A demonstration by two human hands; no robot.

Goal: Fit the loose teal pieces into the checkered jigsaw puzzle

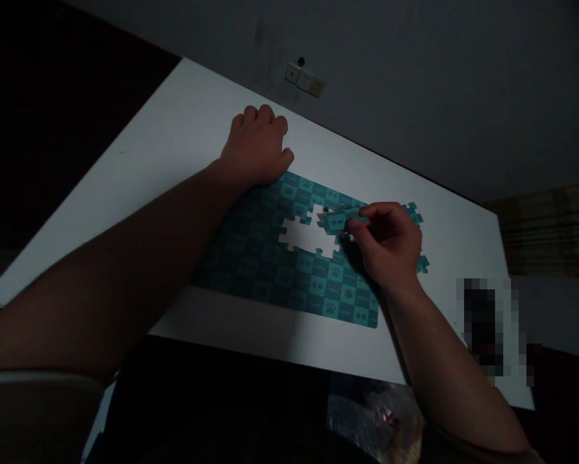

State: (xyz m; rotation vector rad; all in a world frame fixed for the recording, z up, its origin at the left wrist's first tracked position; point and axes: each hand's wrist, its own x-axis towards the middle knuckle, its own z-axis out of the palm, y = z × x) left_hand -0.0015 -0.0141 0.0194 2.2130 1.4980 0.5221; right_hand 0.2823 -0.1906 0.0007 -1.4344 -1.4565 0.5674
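Observation:
A teal jigsaw puzzle (335, 293) with paw prints and other small motifs in squares lies on the white table. Pinched between the thumb and fingers of my right hand (391, 241) is a teal puzzle piece (336, 222), tilted over the right part of a white gap in the puzzle. My left hand (258, 145) rests at the puzzle's far left edge, knuckles up and fingers curled under, with the thumb out to the side. Nothing shows in it. Loose puzzle pieces (414, 212) lie just beyond my right hand, which partly hides them.
The white table (173, 129) reaches to a grey wall with sockets (305, 80). A clear plastic bag (376, 419) sits below the near edge. On the right of the table is a blurred-out patch (487, 328). A patterned curtain (555, 225) hangs at far right.

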